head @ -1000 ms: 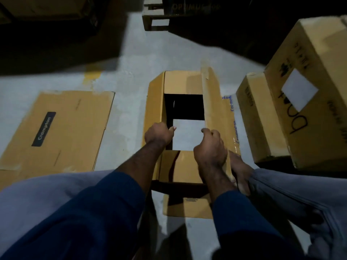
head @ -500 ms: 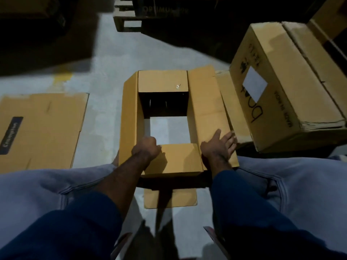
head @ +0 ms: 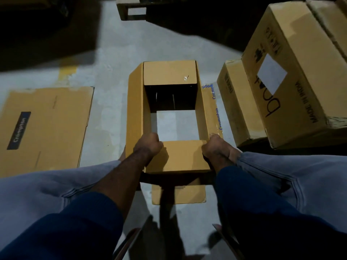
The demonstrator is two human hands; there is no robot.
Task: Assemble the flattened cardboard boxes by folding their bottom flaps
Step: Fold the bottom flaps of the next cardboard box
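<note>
Box mid frame. Left hand fingers curl round left wall, right hand fingers round right wall; near flap between.

Dark blue sleeves stop short of the bare left hand and right hand; the trousers seem light grey

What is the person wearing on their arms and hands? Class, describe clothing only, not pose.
Both the left hand and right hand are bare, without gloves. The sleeves are dark blue: the left sleeve is pushed up, baring the forearm; the right sleeve reaches nearly to the wrist.
</note>
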